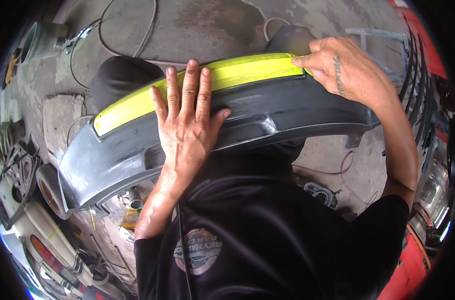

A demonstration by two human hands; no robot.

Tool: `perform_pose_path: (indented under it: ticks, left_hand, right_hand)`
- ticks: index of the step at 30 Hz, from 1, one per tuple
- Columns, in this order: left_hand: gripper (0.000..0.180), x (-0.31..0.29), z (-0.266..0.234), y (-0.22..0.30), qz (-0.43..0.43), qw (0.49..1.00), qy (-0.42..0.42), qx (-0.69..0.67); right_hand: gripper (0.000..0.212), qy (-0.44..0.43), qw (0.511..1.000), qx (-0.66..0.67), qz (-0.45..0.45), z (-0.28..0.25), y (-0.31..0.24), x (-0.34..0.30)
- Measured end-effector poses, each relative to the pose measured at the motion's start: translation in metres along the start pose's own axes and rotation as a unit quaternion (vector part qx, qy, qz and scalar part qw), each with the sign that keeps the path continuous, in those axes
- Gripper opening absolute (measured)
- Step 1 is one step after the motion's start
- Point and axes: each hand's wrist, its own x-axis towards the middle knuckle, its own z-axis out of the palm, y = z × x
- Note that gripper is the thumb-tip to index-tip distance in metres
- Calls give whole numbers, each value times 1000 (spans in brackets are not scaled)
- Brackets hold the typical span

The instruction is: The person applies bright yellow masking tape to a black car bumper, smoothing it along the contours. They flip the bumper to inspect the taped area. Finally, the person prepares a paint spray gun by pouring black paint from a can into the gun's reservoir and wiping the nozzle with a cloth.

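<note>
- One dark, curved car bumper panel [332, 107] lies across the person's lap, arching from the left of the view to the right, above two dark-clad knees [125, 80].
- One bright yellow-green band of masking tape [247, 73] runs along its far edge; a lengthwise seam shows, but whether it is one strip or several cannot be told.
- The step in hand looks like smoothing or setting the tape; the next move seems to call for steady support from the left and careful fingertip work at the tape's right end.
- Two hands, well apart: the left hand [187, 127] is flat with fingers spread, fingertips over the tape and palm over the panel.
- The right hand [350, 72] is curled at the tape's right end, index fingertip on it; whether the thumb pinches the tape cannot be told.
- Beyond: one grey cylindrical container [40, 42] at the upper left, one wheel [51, 191] beside the panel's left end, one yellow box [130, 218] below it, and several black slatted strips [418, 75] at the right, too overlapped to count.
</note>
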Motion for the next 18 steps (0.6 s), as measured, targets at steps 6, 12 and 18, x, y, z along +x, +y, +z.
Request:
perform_pose_path:
  ticks: [6, 12, 18]
  left_hand:
    - [97, 9, 4, 11, 23, 1000, -6, -9]
    - [98, 17, 11, 20, 42, 999, 0, -19]
    - [96, 17, 11, 20, 40, 999, -2, -2]
  right_hand:
    - [34, 14, 1000, 6, -16, 5, 8, -5]
    - [25, 51, 998, 23, -34, 1, 18, -8]
    - [28, 25, 989, 138, -45, -20, 41, -16]
